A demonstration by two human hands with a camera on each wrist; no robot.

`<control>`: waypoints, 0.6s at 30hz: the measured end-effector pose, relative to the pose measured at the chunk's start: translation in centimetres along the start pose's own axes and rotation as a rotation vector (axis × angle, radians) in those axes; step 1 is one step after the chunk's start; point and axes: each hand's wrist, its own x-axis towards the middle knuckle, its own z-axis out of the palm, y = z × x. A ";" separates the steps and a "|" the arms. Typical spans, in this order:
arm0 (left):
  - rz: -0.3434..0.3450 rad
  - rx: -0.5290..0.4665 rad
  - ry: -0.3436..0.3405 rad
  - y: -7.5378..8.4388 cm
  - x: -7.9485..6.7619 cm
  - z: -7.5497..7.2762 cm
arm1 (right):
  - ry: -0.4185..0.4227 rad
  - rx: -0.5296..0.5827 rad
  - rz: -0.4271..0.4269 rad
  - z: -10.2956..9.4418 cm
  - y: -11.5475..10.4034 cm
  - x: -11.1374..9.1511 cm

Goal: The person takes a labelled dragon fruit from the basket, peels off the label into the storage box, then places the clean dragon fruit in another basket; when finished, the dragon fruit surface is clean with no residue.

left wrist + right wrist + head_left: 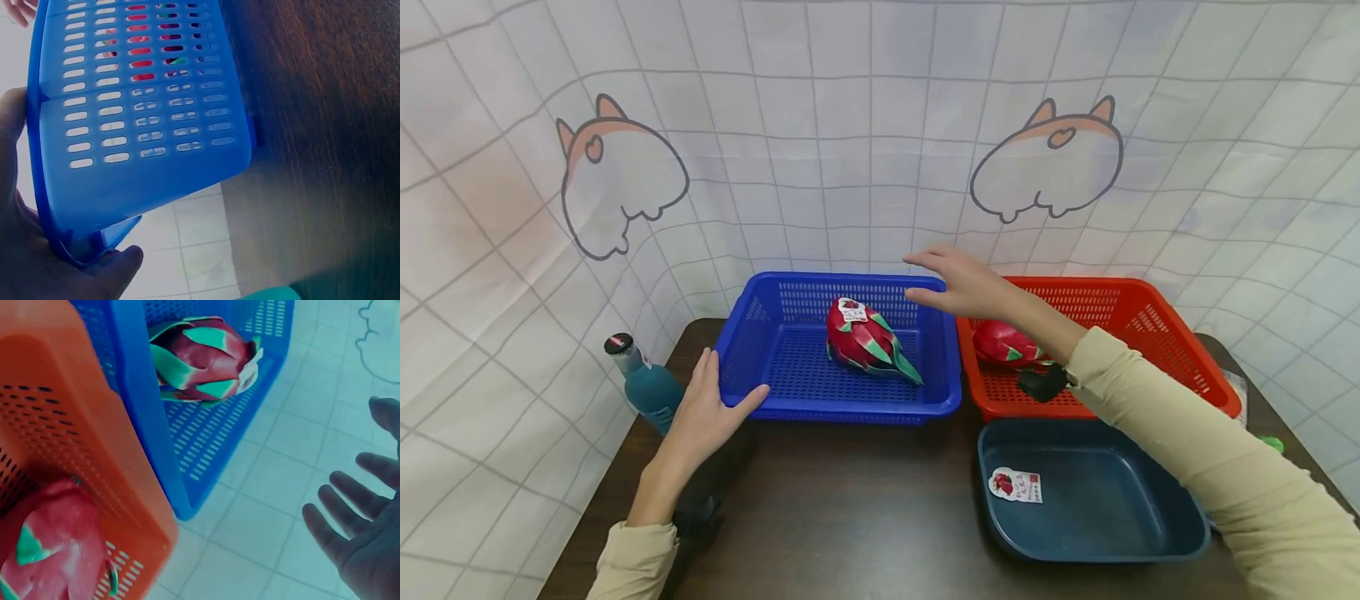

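At the left front corner of the blue basket (850,408), my left hand (707,417) grips the rim. Its thumb lies along the front edge and its fingers reach down the left side, seen also in the left wrist view around the slotted basket wall (144,112). One red dragon fruit (868,337) with green tips and a white label lies inside this basket. My right hand (958,279) is raised over the basket's right rear part, fingers spread and holding nothing. Another dragon fruit (1003,343) lies in the red basket (1180,350), partly hidden by my right forearm.
A dark blue tray (1105,500) with a fruit sticker (1015,485) stands in front of the red basket. Left of my left hand is a teal bottle (651,387) with a dark cap. A patterned white cloth (850,150) hangs behind the dark wooden table (850,517).
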 end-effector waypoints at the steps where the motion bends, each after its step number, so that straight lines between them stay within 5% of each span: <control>1: 0.001 0.002 0.002 0.0 0.0 0.0 | -0.013 0.001 0.005 0.3 0.1 0.5; 11: 0.007 0.007 0.022 0.0 0.0 0.2 | -0.061 0.049 -0.015 2.6 -0.2 5.1; 18: 0.002 0.014 0.026 0.0 0.0 0.4 | 0.004 0.214 0.135 5.0 -0.2 7.4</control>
